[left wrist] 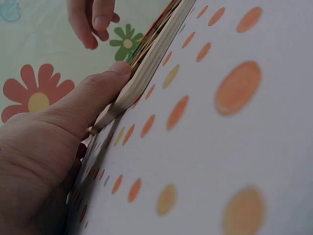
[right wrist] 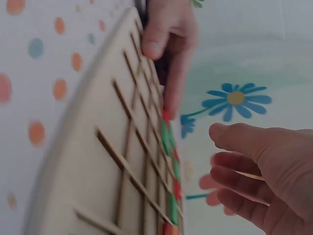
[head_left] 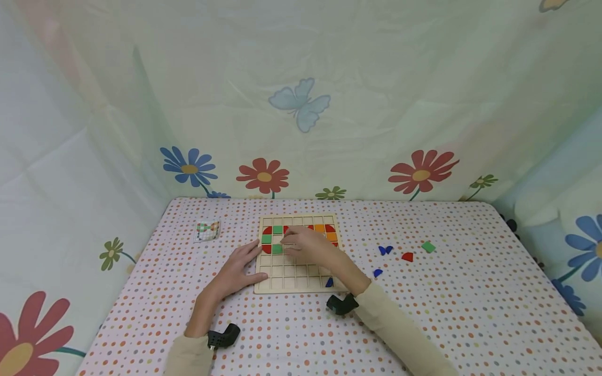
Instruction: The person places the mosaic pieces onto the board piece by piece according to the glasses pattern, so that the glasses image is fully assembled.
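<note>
A wooden grid board [head_left: 292, 285] lies on the dotted tablecloth. Red rounded pieces [head_left: 266, 249], green squares [head_left: 277, 230] and orange squares [head_left: 331, 236] fill part of its upper rows. My left hand [head_left: 231, 272] rests against the board's left side, fingers extended along the edge and thumb [left wrist: 93, 98] on the rim near the front corner. Over the middle of the board hovers my right hand [head_left: 310, 244], hiding some cells. In the right wrist view its fingers are loosely bent, with nothing visible between thumb and fingertips. A blue piece [head_left: 330, 282] lies on the board's front right part.
Right of the board lie several loose pieces: blue ones [head_left: 385, 250], another blue one [head_left: 378, 272], a red one [head_left: 407, 256] and a green square [head_left: 428, 246]. A small patterned card [head_left: 207, 231] is at the back left. A flowered curtain [head_left: 357, 156] hangs behind the table.
</note>
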`<state>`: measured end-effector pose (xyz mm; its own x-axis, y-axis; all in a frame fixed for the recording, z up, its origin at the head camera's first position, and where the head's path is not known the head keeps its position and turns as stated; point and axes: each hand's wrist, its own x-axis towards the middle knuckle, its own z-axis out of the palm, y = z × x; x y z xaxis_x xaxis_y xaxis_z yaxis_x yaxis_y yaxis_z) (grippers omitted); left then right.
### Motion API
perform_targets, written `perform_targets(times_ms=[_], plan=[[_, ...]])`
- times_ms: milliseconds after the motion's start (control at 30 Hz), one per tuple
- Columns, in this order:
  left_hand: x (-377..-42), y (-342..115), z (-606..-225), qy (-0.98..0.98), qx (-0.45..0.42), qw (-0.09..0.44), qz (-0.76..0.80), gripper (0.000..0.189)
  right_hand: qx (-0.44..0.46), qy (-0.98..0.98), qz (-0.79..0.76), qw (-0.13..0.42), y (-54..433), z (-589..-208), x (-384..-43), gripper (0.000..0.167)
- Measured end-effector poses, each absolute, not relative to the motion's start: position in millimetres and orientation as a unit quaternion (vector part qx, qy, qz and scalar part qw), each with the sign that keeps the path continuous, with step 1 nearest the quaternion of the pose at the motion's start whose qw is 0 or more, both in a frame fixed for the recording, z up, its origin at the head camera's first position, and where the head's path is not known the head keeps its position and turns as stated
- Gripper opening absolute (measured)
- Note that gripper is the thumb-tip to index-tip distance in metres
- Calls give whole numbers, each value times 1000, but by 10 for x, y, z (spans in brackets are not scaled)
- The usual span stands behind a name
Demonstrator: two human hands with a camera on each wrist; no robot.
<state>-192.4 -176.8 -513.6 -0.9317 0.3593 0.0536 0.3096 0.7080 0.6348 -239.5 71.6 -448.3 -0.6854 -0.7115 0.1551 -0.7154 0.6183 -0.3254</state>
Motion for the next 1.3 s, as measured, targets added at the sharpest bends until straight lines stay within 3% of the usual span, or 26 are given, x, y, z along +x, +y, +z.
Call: perform_targets(times_ms=[333,567,900,1300], plan=[[-1926,-1764,-5136,929,174,37,325,82,378,-906,175,81,1324,-4323,-2343,28],[-1933,-1788,-5139,926,175,34,333,83,314,-927,198,60,1593,-4362,-2441,29],[-1940,-1779,-5157,926,179,34,331,83,259,-944,205,-19,1941,-4329,-2601,34],[-1927,-1772,-5155,927,176,31,331,83,221,-955,199,-1,2456,-4313,-2517,33]])
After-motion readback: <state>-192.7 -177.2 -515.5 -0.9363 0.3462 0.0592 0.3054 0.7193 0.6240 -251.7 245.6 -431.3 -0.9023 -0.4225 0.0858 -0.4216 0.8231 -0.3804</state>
